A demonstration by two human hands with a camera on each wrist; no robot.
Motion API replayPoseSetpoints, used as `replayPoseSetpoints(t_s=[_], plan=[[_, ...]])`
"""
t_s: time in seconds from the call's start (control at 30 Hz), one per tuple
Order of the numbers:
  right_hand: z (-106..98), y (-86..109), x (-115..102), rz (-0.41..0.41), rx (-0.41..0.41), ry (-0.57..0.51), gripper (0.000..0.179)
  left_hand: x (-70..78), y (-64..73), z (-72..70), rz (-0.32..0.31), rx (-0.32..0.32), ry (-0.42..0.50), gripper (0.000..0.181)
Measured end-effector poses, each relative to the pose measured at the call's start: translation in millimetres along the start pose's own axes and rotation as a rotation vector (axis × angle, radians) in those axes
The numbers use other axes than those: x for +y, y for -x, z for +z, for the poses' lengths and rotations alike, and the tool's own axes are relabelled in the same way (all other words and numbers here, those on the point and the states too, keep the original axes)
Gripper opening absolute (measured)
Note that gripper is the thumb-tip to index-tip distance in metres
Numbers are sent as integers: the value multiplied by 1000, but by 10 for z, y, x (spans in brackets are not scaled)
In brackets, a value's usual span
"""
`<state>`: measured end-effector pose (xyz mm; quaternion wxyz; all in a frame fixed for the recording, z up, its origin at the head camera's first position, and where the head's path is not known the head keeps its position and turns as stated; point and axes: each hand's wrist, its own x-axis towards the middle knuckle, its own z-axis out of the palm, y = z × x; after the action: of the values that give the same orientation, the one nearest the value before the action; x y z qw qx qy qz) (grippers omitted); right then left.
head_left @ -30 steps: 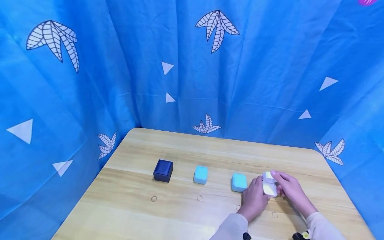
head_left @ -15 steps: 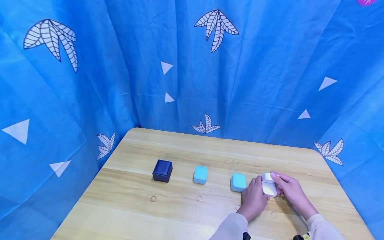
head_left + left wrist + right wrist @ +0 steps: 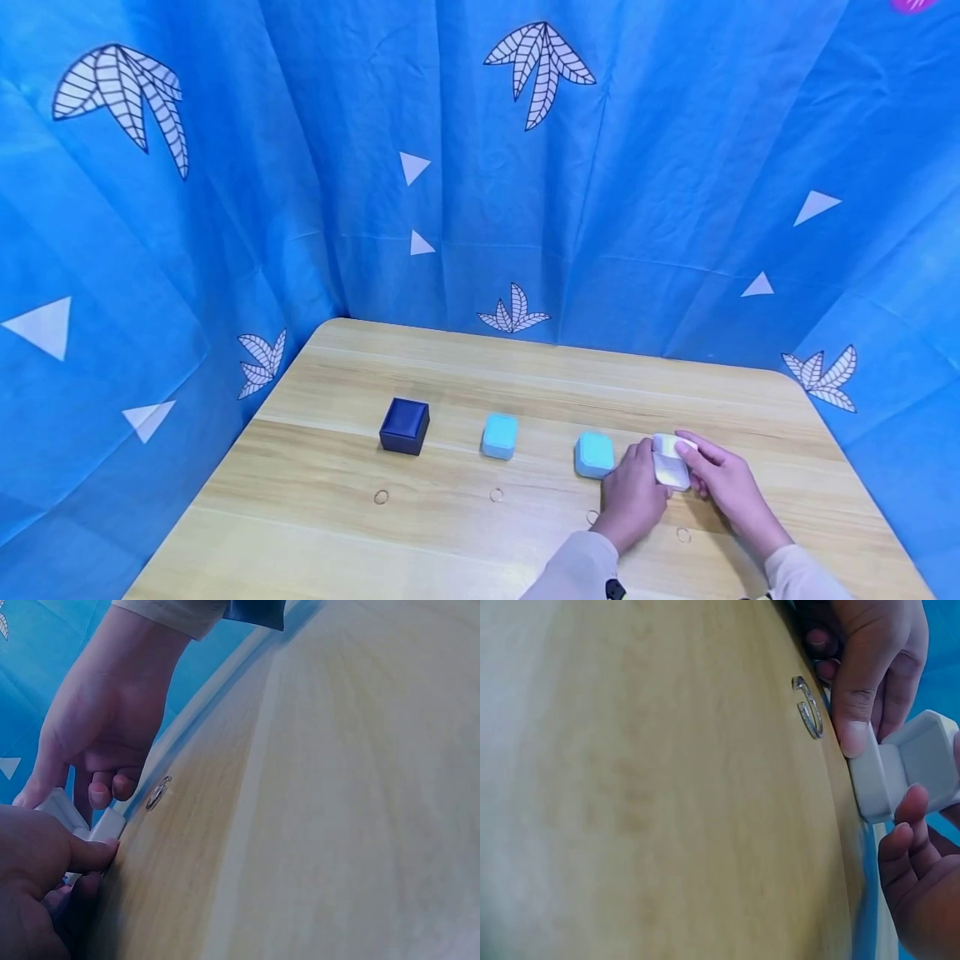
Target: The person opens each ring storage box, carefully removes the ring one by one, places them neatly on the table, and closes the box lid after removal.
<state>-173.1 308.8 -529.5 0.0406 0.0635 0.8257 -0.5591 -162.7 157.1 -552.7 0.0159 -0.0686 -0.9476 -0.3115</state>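
Observation:
A small white ring box (image 3: 672,475) stands at the right of the table with its lid up, its pale inside showing in the right wrist view. My left hand (image 3: 632,498) grips the box at its left and front, the thumb (image 3: 853,739) against the front wall. From the right side, my right hand (image 3: 729,490) holds the lid, thumb laid over it. A thin ring (image 3: 817,724) lies on the wood in front of the box. Another ring (image 3: 588,517) is just left of my left wrist, partly hidden by it.
Two light-blue ring boxes, one in the middle (image 3: 499,437) and one beside my left hand (image 3: 595,455), stand closed. A navy box (image 3: 405,427) is farther left. More rings lie in front of them, including a left ring (image 3: 376,497). A blue curtain (image 3: 465,183) backs the table (image 3: 337,533).
My right thumb has moved lower over the white lid, and the lid has tilted slightly. My left hand keeps its grip on the box. The head view has shifted a little.

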Motion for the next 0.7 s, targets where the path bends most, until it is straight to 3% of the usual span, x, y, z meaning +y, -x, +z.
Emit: replayPoseSetpoints(t_s=[0.17,0.3,0.4,0.7], plan=[[-23,28,38,14,-12,15,67,7,6,0,-7,-12,-3,71],[-63,53,60,-2,-18,147,66,22,8,-13,-14,-19,6,69],[-83,69,63,-53,-26,236,65,30,5,-18,-15,-15,13,69],[-104,110,110,-160,-22,371,59,29,14,-19,8,3,-1,69]])
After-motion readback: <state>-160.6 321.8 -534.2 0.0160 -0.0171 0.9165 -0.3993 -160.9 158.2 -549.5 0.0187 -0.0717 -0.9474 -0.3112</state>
